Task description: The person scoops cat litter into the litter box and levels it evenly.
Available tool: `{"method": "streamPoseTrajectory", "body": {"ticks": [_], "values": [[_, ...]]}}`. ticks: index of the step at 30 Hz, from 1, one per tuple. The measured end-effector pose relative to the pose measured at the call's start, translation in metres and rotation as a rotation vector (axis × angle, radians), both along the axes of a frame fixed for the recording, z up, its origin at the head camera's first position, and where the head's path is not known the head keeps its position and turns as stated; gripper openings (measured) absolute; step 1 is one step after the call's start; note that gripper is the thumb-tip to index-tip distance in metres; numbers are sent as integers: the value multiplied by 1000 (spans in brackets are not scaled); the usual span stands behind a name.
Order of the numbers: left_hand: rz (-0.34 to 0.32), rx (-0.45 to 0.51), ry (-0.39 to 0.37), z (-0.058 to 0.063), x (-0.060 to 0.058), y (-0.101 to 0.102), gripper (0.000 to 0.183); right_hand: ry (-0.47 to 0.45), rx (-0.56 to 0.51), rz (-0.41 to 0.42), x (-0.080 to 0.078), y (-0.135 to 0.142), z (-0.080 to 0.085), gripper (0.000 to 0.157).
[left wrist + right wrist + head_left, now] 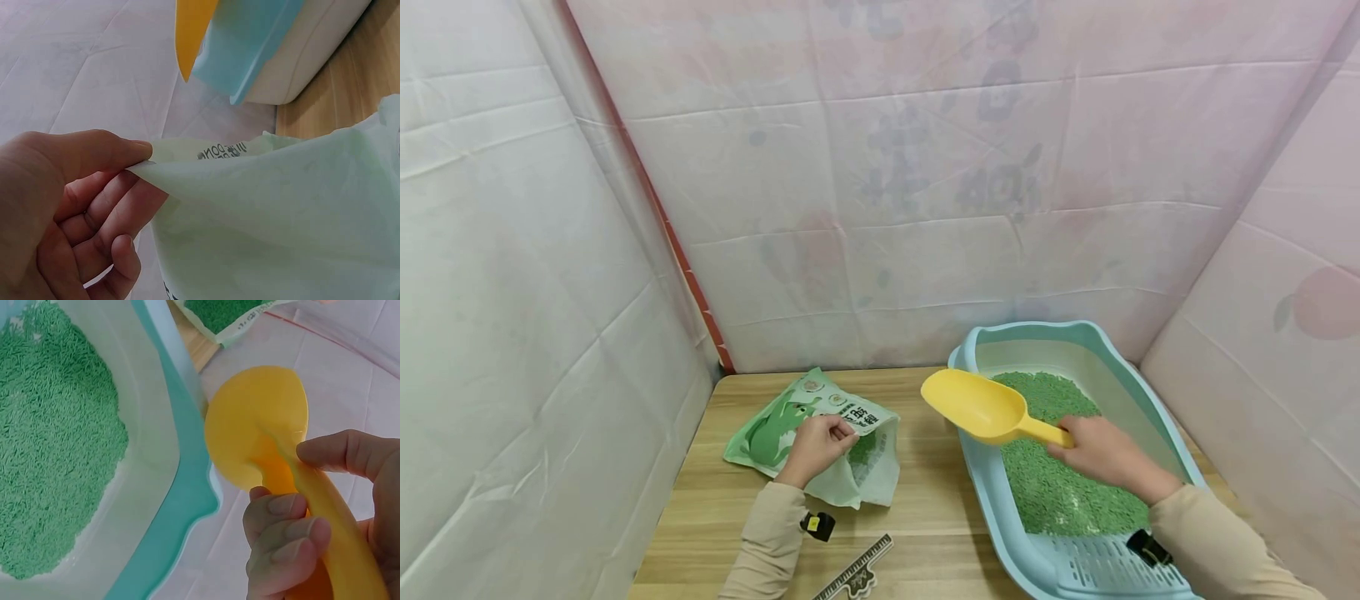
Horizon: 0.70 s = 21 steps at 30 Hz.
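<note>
My left hand (pixel 820 443) pinches the edge of the open mouth of a green and white litter bag (pixel 782 421) lying on the table. Green pellets show inside the mouth, and in the left wrist view the bag's edge (pixel 206 172) is caught between thumb and fingers. My right hand (pixel 1101 452) grips the handle of a yellow scoop (pixel 977 406), which is held over the left rim of a blue litter box (pixel 988 483). The scoop's bowl looks bare in the head view. Green pellets (pixel 56 437) cover the litter box floor.
On the wooden table (pixel 700 533), a black and white ruler (pixel 857 571) with a cartoon shape lies near the front edge. The litter box has a slotted step (pixel 1097 567) at its near end. Printed cloth walls (pixel 880 183) stand behind and on both sides.
</note>
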<state>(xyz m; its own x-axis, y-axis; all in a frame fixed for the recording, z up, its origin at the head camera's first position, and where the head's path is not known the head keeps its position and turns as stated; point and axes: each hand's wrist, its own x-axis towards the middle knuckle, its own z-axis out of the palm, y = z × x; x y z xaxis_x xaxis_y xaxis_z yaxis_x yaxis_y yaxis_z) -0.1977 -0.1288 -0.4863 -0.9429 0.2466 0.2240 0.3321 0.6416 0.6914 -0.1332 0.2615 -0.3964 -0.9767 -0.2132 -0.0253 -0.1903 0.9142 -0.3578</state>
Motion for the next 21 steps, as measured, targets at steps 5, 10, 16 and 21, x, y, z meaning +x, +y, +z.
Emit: {"method": "streamPoseTrajectory", "body": {"ticks": [5,10,16,21], "values": [[-4,-4,0,0,0,0,11,-13,-20,20,1,-5,-2,18],[-6,-2,-3,0,0,0,10,-15,-31,29,2,-9,-4,17],[-6,-6,-5,0,1,0,10,-27,-38,49,3,-16,-7,15],[-5,-8,0,-1,1,0,10,-63,-37,49,3,-23,-12,14]]}}
